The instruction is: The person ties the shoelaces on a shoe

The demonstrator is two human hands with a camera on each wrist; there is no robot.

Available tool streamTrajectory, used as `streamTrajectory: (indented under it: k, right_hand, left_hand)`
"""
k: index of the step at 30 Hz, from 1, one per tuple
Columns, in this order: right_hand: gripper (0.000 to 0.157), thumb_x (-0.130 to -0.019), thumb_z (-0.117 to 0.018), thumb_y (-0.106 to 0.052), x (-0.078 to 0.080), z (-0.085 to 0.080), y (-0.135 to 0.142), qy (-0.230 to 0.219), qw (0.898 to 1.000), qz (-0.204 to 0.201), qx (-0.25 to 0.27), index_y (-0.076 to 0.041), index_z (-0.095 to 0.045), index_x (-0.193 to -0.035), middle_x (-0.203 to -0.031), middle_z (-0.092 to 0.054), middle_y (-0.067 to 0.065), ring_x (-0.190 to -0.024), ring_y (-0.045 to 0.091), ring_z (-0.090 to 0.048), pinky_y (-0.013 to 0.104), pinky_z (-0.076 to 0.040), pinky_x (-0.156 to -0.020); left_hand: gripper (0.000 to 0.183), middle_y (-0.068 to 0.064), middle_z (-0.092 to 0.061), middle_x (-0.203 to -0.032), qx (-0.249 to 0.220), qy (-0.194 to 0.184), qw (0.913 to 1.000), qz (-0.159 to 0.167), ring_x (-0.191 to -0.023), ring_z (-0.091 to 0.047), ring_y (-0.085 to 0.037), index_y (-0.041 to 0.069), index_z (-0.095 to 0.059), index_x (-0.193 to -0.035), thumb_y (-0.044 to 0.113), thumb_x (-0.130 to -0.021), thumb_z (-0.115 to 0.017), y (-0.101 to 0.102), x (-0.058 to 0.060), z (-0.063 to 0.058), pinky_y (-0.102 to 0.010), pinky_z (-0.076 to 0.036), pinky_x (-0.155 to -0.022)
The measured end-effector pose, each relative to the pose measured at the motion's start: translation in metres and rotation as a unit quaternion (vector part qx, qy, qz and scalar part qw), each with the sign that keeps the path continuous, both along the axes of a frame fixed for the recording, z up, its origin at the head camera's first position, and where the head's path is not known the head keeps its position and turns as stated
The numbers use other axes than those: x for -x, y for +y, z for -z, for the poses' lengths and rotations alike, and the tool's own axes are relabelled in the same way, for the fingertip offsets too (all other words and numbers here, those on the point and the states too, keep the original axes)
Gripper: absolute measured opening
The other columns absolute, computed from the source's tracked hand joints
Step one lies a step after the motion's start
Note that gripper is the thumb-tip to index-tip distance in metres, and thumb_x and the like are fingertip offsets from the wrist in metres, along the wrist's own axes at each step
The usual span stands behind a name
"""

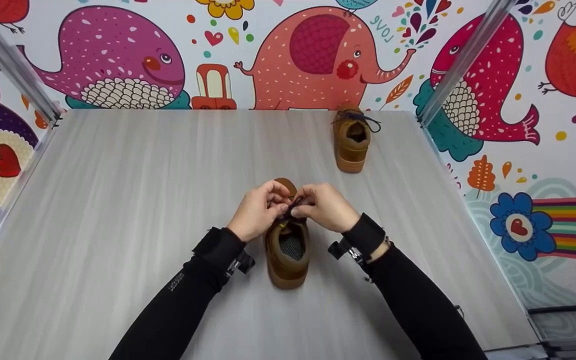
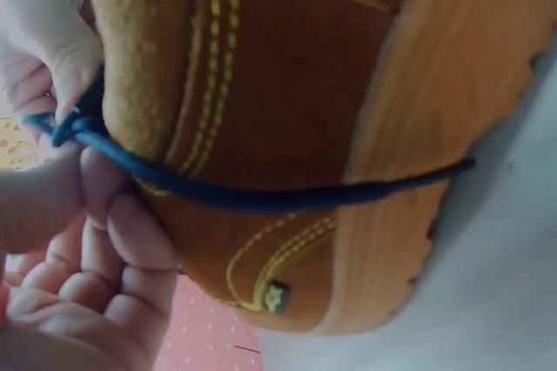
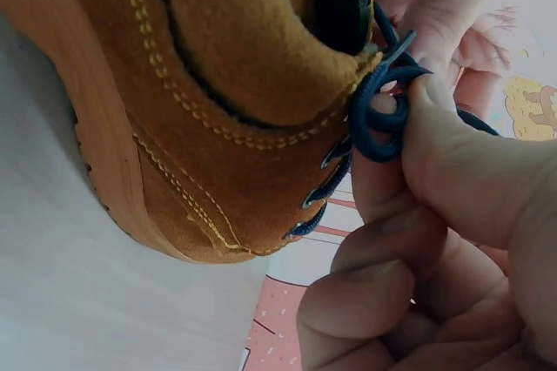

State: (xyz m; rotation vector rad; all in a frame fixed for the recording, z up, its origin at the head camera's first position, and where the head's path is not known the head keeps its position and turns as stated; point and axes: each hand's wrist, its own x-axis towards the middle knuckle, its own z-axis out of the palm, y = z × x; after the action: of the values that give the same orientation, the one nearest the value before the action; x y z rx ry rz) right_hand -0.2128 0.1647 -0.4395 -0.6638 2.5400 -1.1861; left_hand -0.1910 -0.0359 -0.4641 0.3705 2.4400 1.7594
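A brown suede shoe (image 1: 288,267) with yellow stitching stands on the table, its toe pointing away from me. Over its tongue both hands meet at the dark blue shoelace (image 3: 376,131). My left hand (image 1: 255,212) pinches the lace between thumb and fingers, and one loose lace end hangs down the shoe's side in the left wrist view. My right hand (image 1: 330,207) pinches a loop of the lace between thumb and forefinger, close to the eyelets. The fingers partly hide the knot area.
A second brown shoe (image 1: 353,150) with a tied dark lace stands at the back right, near the wall. The pale wood-grain table (image 1: 143,200) is bounded by printed cartoon panels (image 1: 308,60) behind and at both sides, with metal posts (image 1: 468,60) at the corners.
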Motion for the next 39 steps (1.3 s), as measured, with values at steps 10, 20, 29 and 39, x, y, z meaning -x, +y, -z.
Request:
streamTrajectory:
  k: [10,20,29,39]
  right_hand:
    - [0.011,-0.098,-0.077,-0.007,0.001,0.005,0.003,-0.024,0.999,-0.007,0.027,-0.003,-0.074,-0.108,-0.099,-0.081,0.011,-0.086,0.007,-0.073,0.021,-0.055,-0.077]
    - [0.030,-0.105,-0.069,-0.015,0.005,0.013,0.037,-0.140,0.987,-0.070,0.044,-0.003,-0.060,-0.132,-0.096,-0.075,0.014,-0.089,0.026,-0.071,0.033,-0.057,-0.082]
    - [0.045,-0.098,-0.079,-0.019,0.000,0.021,0.034,0.062,0.995,-0.013,0.079,-0.006,-0.068,-0.140,-0.118,-0.077,0.016,-0.087,0.012,-0.064,0.024,-0.052,-0.074]
    - [0.010,-0.099,-0.075,-0.010,0.010,0.062,0.047,0.117,0.989,0.083,0.031,-0.003,-0.080,-0.096,-0.088,-0.079,0.010,-0.079,0.005,-0.066,0.019,-0.052,-0.072]
  left_hand:
    - [0.020,-0.011,-0.076,-0.100,0.075,0.057,0.9955,0.011,-0.083,-0.063,-0.016,0.005,-0.065,-0.115,-0.004,-0.098,-0.070,0.003,-0.003,0.000,-0.026,-0.049,-0.075]
    - [0.018,-0.010,-0.072,-0.102,0.072,0.067,0.9952,0.008,-0.087,-0.061,-0.017,0.006,-0.064,-0.119,0.002,-0.102,-0.068,-0.002,-0.004,0.007,-0.028,-0.048,-0.079]
    - [0.015,-0.009,-0.072,-0.099,0.092,0.095,0.9912,-0.002,-0.085,-0.060,-0.016,0.006,-0.065,-0.115,0.001,-0.101,-0.070,-0.006,-0.005,0.006,-0.029,-0.047,-0.078]
    - [0.018,-0.011,-0.073,-0.106,0.081,0.087,0.9929,-0.009,-0.097,-0.070,-0.023,0.005,-0.064,-0.112,-0.005,-0.098,-0.070,-0.025,-0.010,0.019,-0.035,-0.058,-0.089]
